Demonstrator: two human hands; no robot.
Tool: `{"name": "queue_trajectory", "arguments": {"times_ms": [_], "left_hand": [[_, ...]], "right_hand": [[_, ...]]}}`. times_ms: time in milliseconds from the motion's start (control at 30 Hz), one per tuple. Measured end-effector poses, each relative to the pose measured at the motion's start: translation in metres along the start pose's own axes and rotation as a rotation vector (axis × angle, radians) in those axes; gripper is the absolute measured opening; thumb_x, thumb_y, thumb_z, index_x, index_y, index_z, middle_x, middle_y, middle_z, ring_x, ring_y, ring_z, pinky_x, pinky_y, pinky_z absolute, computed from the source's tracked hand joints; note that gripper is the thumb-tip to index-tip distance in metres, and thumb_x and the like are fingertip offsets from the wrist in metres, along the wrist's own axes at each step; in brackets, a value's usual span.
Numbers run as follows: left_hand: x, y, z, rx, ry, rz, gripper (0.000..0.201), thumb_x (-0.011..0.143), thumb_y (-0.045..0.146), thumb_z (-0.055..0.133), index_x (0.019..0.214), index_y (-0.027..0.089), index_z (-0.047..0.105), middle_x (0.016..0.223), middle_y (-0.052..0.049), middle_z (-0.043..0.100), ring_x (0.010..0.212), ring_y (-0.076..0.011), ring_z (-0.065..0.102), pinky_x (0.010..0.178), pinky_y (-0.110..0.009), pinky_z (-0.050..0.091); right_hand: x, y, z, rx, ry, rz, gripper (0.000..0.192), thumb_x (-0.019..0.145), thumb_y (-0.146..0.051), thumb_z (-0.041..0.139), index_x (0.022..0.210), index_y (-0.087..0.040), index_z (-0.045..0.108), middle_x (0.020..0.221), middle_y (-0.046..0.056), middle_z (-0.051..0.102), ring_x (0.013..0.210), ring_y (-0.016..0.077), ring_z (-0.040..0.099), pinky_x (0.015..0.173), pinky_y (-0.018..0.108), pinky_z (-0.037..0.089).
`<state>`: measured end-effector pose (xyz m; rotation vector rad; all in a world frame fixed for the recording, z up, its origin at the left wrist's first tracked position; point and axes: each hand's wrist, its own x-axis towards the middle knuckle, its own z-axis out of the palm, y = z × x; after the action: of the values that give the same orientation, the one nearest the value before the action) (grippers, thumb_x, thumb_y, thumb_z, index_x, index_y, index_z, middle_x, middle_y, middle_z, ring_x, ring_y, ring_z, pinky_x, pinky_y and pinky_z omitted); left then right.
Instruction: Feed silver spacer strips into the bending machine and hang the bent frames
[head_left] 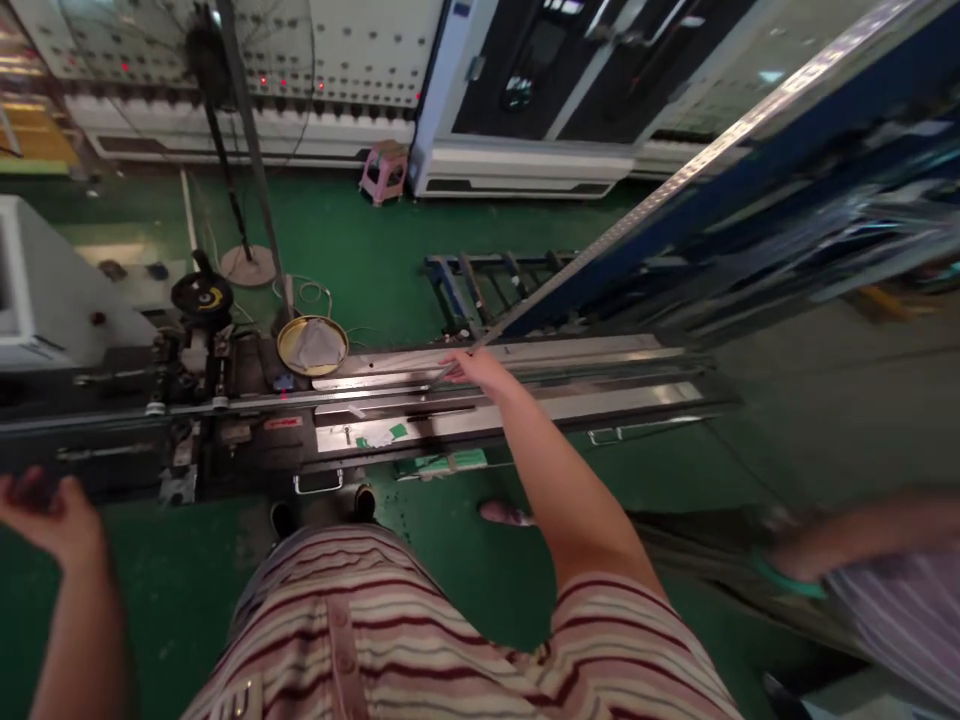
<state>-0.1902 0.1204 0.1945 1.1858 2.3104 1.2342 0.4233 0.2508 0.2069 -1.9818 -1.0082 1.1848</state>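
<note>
My left hand (49, 515) is off the near left side of the long machine bench (259, 455). Its fingers are apart and bent, slightly blurred, with nothing visible in them. Over the middle of the bench, my right hand (471, 368) closes around the lower part of a long perforated metal strip (645, 205). That strip slants up to the far right. Along the bench, a thin metal bar (360, 395) runs left through roller fixtures (217, 375). A round yellow-rimmed tray (313, 345) with a grey cloth sits behind it.
A black handwheel (202, 293) stands at the left of the bench. Beyond are a floor fan (244, 262), a pink stool (385, 172) and a floor rack (469, 285). A co-worker's arm (847, 545) shows blurred at right. Green and white scraps (381, 436) lie on the bench.
</note>
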Motion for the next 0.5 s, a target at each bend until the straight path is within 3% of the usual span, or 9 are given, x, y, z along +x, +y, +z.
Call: {"name": "queue_trajectory", "arguments": {"times_ms": [67,133,300,500], "left_hand": [[-0.019,-0.036,0.005,-0.074,0.227,0.027,0.058,0.087,0.037,0.058,0.136,0.05,0.031,0.142,0.008,0.053,0.133,-0.0216,0.05,0.111,-0.051,0.044],[-0.037,-0.066,0.014,-0.157,0.308,0.034,0.052,0.083,0.032,0.062,0.131,0.04,0.042,0.131,0.003,0.06,0.126,-0.0225,0.056,0.111,-0.052,0.044],[-0.064,-0.103,0.018,-0.25,0.365,-0.026,0.047,0.083,0.027,0.06,0.128,0.021,0.049,0.124,-0.012,0.062,0.12,-0.0233,0.059,0.108,-0.046,0.045],[-0.073,-0.126,-0.004,-0.306,0.34,-0.152,0.038,0.087,0.029,0.056,0.124,0.022,0.054,0.13,-0.014,0.059,0.125,-0.024,0.057,0.105,-0.041,0.048]], "right_hand": [[-0.003,-0.008,0.027,0.022,-0.053,-0.048,0.025,0.089,-0.031,0.059,0.083,-0.014,0.076,0.062,0.006,0.071,0.057,0.0159,0.065,0.066,0.03,0.057],[-0.007,-0.013,0.055,0.008,-0.095,-0.058,0.024,0.088,-0.028,0.058,0.078,-0.014,0.075,0.064,0.006,0.072,0.058,0.0169,0.066,0.065,0.031,0.057],[-0.019,-0.021,0.124,-0.06,-0.222,-0.074,0.026,0.087,-0.024,0.054,0.076,-0.015,0.075,0.076,0.01,0.076,0.065,0.0198,0.069,0.067,0.033,0.057],[-0.035,-0.04,0.209,-0.151,-0.376,-0.109,0.026,0.085,-0.025,0.054,0.074,-0.018,0.076,0.08,0.013,0.076,0.074,0.0245,0.072,0.074,0.037,0.059]]}}
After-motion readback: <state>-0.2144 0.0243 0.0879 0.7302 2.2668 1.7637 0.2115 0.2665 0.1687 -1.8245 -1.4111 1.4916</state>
